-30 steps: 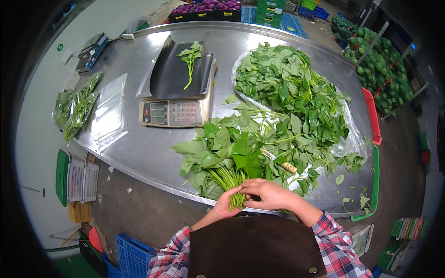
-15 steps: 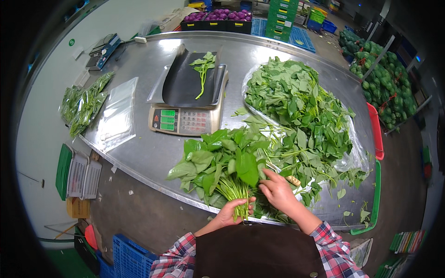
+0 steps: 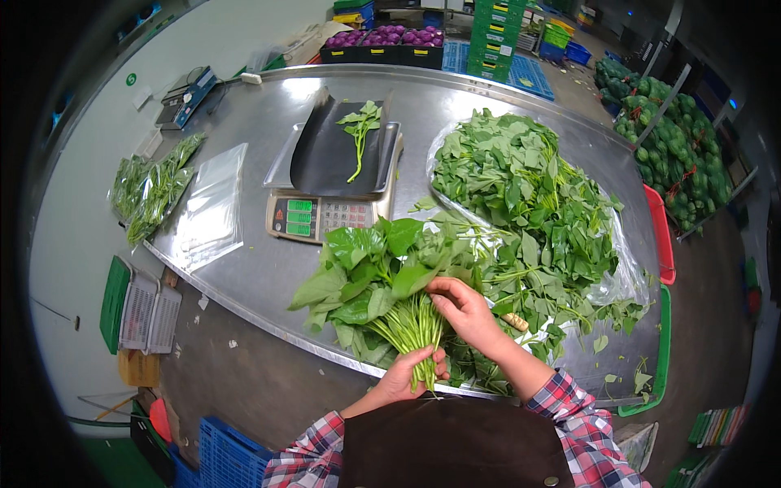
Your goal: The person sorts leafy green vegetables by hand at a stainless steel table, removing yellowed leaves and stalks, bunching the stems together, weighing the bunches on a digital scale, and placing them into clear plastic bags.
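My left hand [image 3: 411,372] is closed around the lower stems of a bunch of leafy greens [image 3: 362,276], whose broad leaves fan out toward the scale. My right hand [image 3: 464,313] is higher on the bunch, fingers curled at its leaves. A large pile of greens [image 3: 512,187] on plastic film lies to the right, with loose stems spread below it. A pale cylindrical piece [image 3: 514,320] lies among them, too small to identify. The digital scale [image 3: 329,215] carries a black curved pan [image 3: 325,163] with one leafy sprig [image 3: 358,134] on it.
The steel table [image 3: 236,285] holds plastic bags [image 3: 215,195], bagged greens [image 3: 150,183] and a second device [image 3: 183,102] at left. Purple vegetables [image 3: 382,37], green crates [image 3: 492,41] and netted round produce [image 3: 671,154] stand beyond. Red [image 3: 663,232] and green baskets [image 3: 661,350] border the right.
My right hand has moved up and forward from the stems into the leaves. The bunch's leaves have risen toward the scale, whose display now glows green. My left hand still grips the stems.
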`<state>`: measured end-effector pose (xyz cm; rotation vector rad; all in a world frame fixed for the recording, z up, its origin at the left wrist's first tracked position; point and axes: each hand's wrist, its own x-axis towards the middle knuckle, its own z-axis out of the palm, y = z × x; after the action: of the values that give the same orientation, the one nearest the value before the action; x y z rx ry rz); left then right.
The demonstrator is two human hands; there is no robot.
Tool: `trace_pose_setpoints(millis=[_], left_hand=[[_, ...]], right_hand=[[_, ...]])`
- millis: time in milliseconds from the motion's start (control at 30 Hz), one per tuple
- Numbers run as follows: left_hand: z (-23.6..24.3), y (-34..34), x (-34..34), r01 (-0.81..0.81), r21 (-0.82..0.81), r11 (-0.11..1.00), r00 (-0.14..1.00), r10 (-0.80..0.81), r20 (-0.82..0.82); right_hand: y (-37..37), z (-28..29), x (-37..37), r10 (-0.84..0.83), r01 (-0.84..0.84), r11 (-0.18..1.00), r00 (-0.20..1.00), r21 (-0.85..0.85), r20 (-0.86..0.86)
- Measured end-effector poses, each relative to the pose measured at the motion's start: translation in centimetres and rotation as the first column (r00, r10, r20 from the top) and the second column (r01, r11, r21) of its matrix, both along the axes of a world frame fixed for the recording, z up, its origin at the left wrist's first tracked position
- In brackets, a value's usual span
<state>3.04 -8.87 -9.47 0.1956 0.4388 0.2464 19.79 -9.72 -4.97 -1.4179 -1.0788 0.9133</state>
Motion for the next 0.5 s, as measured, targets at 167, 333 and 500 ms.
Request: trace_pose_setpoints(millis=[167, 333, 500], left_hand=[[0.4, -0.1, -0.2, -0.006, -0.048, 0.999, 1.000, 0.006, -0.001], [0.0, -0.2, -0.2, 0.018, -0.054, 0.998, 0.999, -0.020, -0.028], [-0.1, -0.4, -0.1, 0.143, 0.075, 0.987, 0.989, -0.140, -0.045]], right_hand=[[0.1, -0.1, -1.2, 0.028, -0.038, 0.999, 0.889, 0.012, 0.456], [0.9, -1.3, -1.1, 0.028, 0.006, 0.998, 0.853, -0.063, 0.521], [1.8, -1.6, -1.2, -0.010, 0.042, 0.998, 0.859, -0.051, 0.512]])
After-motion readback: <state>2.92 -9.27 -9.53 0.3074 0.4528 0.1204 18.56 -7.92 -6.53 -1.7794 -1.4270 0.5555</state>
